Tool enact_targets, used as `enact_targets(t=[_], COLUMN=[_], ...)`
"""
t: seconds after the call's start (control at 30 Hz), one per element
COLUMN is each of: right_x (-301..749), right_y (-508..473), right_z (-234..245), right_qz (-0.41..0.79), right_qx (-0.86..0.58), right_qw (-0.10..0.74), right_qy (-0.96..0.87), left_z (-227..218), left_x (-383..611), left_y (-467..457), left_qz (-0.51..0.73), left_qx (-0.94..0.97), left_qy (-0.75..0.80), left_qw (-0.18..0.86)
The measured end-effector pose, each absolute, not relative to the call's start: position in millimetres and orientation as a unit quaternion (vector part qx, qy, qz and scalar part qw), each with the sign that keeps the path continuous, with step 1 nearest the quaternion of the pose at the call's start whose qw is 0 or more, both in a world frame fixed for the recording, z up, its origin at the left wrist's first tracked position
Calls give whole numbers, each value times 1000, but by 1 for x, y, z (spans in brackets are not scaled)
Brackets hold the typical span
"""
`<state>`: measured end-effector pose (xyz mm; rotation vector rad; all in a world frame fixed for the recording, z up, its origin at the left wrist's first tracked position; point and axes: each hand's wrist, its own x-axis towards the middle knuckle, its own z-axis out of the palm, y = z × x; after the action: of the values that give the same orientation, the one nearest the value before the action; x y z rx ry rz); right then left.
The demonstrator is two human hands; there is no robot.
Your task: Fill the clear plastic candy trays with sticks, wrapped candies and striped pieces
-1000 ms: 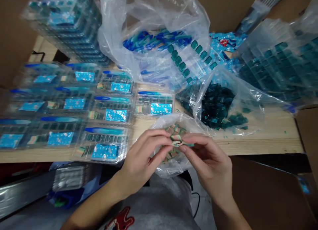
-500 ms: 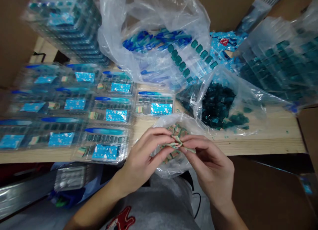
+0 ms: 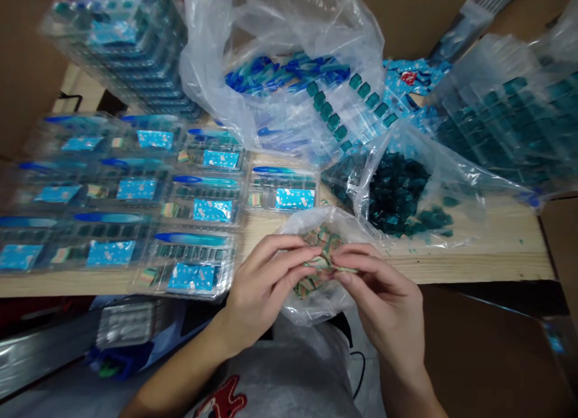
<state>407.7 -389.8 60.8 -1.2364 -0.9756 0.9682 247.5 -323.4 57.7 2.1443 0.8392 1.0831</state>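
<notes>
Over an opened plastic bag (image 3: 311, 312) at the table's front edge, my left hand (image 3: 268, 285) and my right hand (image 3: 386, 294) face each other, fingertips nearly meeting. Closed fingers of my left hand pinch a thin pale-green striped piece (image 3: 320, 262). Between thumb and fingers of my right hand is another such striped piece (image 3: 345, 269). Whether the two pieces are still joined I cannot tell, as the fingertips cover part of them. Many small green-and-pink striped pieces (image 3: 311, 285) lie in the bag below.
Filled clear trays (image 3: 198, 261) stand in rows at left, each with a blue pen-shaped item and blue packet. Behind them rises a stack of trays (image 3: 135, 56). A bag of dark-green pieces (image 3: 397, 189), a bag of blue items (image 3: 289, 71) and more clear trays (image 3: 510, 123) occupy the back and right.
The striped material between my fingers has shifted, and the right-hand piece now lies flatter. My hands stay over the bag, with only slight finger movement.
</notes>
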Motion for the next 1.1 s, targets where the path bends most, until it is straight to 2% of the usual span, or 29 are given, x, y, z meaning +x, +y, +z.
enact_targets(t=[0.23,0.33,0.43,0.53,0.63,0.8,1.1], right_x=[403,401,401,400,399,400,411], right_y=[-385,-381,-381,-381,-382,-384,-384], right_z=[59,61,63,65,67,68,72], right_qz=[559,557,532,490,456,472,487], right_qx=[-439,-437,-468,-512,-550,-543,-559], right_qw=[646,665,669,657,627,619,537], right_qy=[-277,-239,-224,-260,-312,-316,-402], left_z=[64,64,64,64,63,60,59], left_x=[249,248,247,248,247,246,246], left_y=[-321,-320,-319,-319,-319,-322,-319], left_qz=[399,389,378,380,389,405,397], left_qx=[673,608,584,608,673,747,789], left_qy=[338,345,337,332,326,311,285], left_qw=[523,600,634,613,538,427,373])
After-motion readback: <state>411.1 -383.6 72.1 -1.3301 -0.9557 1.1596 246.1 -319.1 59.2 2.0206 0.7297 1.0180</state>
